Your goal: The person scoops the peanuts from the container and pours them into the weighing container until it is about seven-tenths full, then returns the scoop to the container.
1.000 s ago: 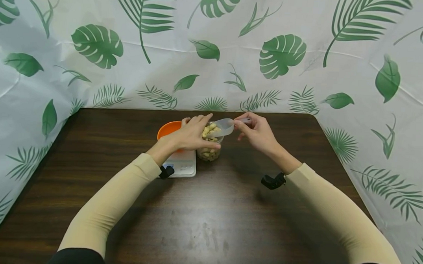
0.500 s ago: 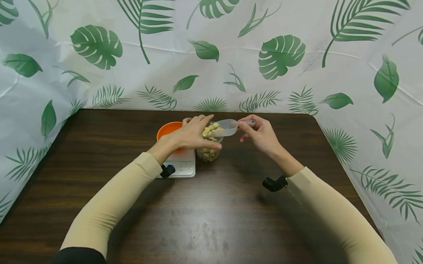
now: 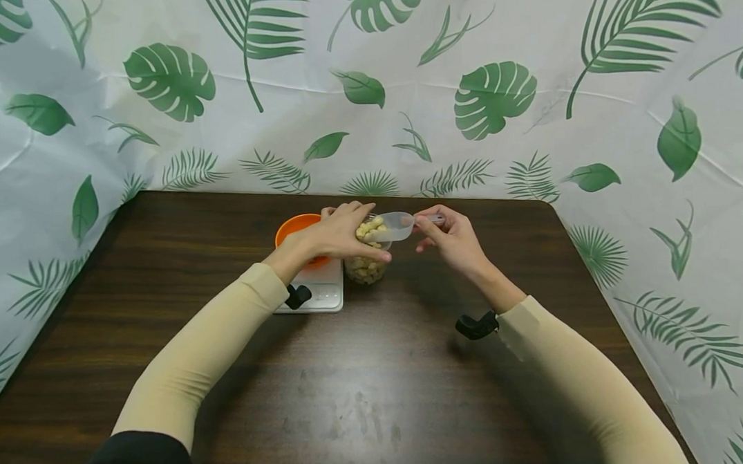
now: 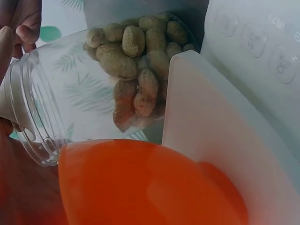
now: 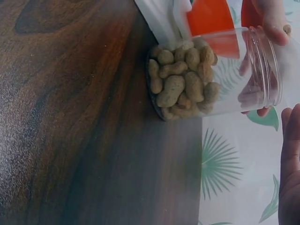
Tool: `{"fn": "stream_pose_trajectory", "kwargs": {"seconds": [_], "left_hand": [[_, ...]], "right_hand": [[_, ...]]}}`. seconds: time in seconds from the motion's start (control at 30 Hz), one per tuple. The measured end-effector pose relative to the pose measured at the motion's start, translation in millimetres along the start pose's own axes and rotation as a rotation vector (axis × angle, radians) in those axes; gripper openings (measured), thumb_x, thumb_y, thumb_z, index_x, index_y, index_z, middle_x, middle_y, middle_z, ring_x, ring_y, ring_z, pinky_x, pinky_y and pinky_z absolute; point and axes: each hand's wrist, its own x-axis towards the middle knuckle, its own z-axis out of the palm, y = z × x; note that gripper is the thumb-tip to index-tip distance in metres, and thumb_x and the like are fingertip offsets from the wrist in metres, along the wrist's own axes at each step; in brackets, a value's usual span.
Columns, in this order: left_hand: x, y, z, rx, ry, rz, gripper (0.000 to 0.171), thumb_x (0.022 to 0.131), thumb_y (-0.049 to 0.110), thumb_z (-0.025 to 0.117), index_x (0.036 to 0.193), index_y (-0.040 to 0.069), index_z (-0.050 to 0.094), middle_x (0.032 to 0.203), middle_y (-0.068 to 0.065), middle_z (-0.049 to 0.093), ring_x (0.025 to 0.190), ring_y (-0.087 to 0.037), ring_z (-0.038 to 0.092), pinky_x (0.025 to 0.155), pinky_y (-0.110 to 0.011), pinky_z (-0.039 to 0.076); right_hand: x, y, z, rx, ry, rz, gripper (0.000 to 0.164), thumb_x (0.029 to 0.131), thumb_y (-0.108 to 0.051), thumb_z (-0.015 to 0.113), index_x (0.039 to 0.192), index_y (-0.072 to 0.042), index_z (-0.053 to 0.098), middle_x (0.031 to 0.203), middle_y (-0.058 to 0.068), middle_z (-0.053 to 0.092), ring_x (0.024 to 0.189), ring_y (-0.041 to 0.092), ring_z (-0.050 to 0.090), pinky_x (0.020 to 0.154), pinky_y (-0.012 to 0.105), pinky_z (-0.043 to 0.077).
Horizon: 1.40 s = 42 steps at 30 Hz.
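My left hand [image 3: 340,232] grips the clear jar [image 5: 229,70] around its neck, thumb in front and fingers behind. Peanuts in shells [image 4: 133,51] fill the jar's lower part. My right hand [image 3: 455,239] pinches the handle of a translucent scoop [image 3: 399,226], whose bowl lies over the jar's mouth. Pale peanuts [image 3: 372,226] show at the bowl's left end; how many lie in it I cannot tell. Left of the jar, partly behind my left forearm, an orange bowl [image 3: 296,224] rests on a white kitchen scale [image 3: 322,295].
Everything stands near the far edge of a dark wooden table [image 3: 365,384]. Behind it hangs a white cloth with green leaves [image 3: 495,99]. The bowl and scale are close against the jar's left side. Each wrist carries a black camera [image 3: 476,326].
The scoop and my right hand shifted slightly right, then came back left a little. My left hand stays on the jar, and the bowl and scale have not moved.
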Motion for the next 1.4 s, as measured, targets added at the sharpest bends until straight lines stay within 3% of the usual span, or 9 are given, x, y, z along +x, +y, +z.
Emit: {"fn": "stream_pose_trajectory", "kwargs": {"seconds": [0.23,0.8,1.13,1.4], "left_hand": [[-0.8,0.5,-2.6,0.003,0.001,-0.006,0.119,0.077,0.077,0.07,0.163,0.009,0.025,0.16,-0.013,0.034,0.144,-0.031,0.033,0.108,-0.061,0.024],[-6.2,-3.0,-6.3,0.014,0.02,-0.011,0.121,0.075,0.076,0.074,0.164,0.01,0.023,0.16,-0.012,0.036,0.144,-0.028,0.034,0.106,-0.06,0.026],[-11.2,-7.1,-8.1,-0.007,0.03,-0.022,0.12,0.076,0.073,0.076,0.164,0.011,0.023,0.161,-0.012,0.035,0.146,-0.029,0.032,0.109,-0.061,0.024],[-23.9,-14.2,-13.3,-0.015,0.03,-0.027,0.12,0.075,0.072,0.078,0.164,0.011,0.024,0.162,-0.012,0.031,0.147,-0.03,0.029,0.11,-0.06,0.022]], "right_hand": [[-1,6,0,0.04,0.029,0.015,0.025,0.106,-0.012,0.058,0.117,0.011,0.061,0.1,0.006,0.075,0.068,0.018,0.068,0.069,0.035,0.059],[-5,12,-1,0.164,0.07,0.033,0.023,0.105,-0.017,0.062,0.116,0.003,0.064,0.109,0.005,0.075,0.094,0.019,0.071,0.067,0.033,0.058],[-6,17,-2,0.204,0.099,0.022,0.017,0.105,-0.012,0.059,0.112,0.002,0.064,0.106,0.005,0.074,0.091,0.019,0.07,0.067,0.031,0.058],[-7,16,-3,0.23,0.093,0.019,0.018,0.105,-0.014,0.06,0.112,0.002,0.065,0.104,0.007,0.074,0.088,0.019,0.069,0.066,0.031,0.057]]}}
